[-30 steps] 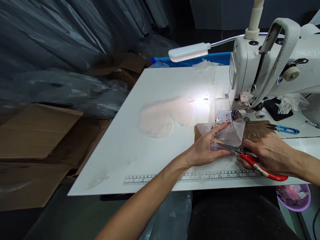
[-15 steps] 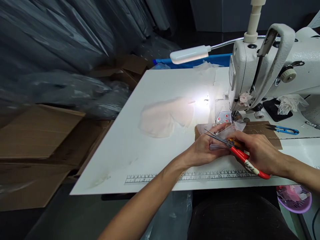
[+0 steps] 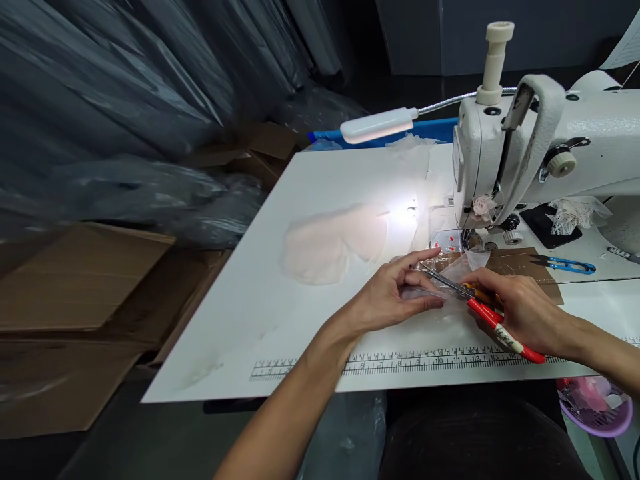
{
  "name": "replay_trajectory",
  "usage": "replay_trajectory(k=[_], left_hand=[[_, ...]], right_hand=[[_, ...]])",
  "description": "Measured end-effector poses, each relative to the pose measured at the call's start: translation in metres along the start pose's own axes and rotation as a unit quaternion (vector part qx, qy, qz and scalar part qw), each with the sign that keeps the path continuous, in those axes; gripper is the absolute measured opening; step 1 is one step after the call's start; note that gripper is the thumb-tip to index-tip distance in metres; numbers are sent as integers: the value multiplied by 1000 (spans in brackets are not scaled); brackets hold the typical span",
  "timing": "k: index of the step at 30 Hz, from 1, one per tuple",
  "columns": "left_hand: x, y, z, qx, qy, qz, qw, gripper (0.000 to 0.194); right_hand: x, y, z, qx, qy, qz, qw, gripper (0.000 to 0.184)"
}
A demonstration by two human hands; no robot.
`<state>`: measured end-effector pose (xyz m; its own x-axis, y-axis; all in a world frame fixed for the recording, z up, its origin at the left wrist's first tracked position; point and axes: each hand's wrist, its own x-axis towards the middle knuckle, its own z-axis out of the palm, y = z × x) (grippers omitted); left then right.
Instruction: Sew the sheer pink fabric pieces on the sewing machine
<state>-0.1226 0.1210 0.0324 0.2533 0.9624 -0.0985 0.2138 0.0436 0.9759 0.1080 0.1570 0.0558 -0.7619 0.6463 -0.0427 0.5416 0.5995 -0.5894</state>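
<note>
My right hand (image 3: 530,310) is closed on a pair of red-handled scissors (image 3: 495,327). Their blades point left and look nearly together, with the tips beside the curled fingers of my left hand (image 3: 383,297). A piece of sheer whitish fabric (image 3: 417,292) lies between the left thumb and fingers, and more of it (image 3: 465,265) spreads toward the right hand. A small orange piece (image 3: 473,289) shows by the right fingers; its kind is unclear. Just beyond the hands is the sewing machine's needle area, with a clear plate bearing red dots (image 3: 447,241).
The white sewing machine (image 3: 500,147) stands at the right, a lamp (image 3: 380,125) left of it. Pale sheer pieces (image 3: 320,250) lie on the white table (image 3: 240,300). Blue thread snips (image 3: 565,265) rest on brown card (image 3: 520,263). Cardboard boxes (image 3: 85,280) stand left, a purple basket (image 3: 600,423) below right.
The scissor blades, apart before, have come nearly together. My left hand has moved a little left, its thumb and fingers changing their hold on the fabric. The view has shifted slightly.
</note>
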Motion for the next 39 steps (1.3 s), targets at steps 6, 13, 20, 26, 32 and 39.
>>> replay_trajectory(k=[6,13,20,26,32,39], left_hand=[[0,4,-1,-26,-6,-35,999,83],[1,3,-1,-35,-6,-29,999,88],[2,5,0,-70,12,-43,997,97],[2,4,1,-87,14,-44,995,95],[3,2,1,-84,12,-39,996,96],[3,4,2,-58,11,-39,997,95]], right_hand=[[0,16,-9,-82,40,-80,993,36],[2,27,-13,-232,21,-94,968,50],[2,21,-9,-241,-13,-67,968,57],[1,20,-9,-266,7,-97,959,60],[2,20,-10,-246,3,-104,964,57],[1,19,-12,-210,-23,-89,973,48]])
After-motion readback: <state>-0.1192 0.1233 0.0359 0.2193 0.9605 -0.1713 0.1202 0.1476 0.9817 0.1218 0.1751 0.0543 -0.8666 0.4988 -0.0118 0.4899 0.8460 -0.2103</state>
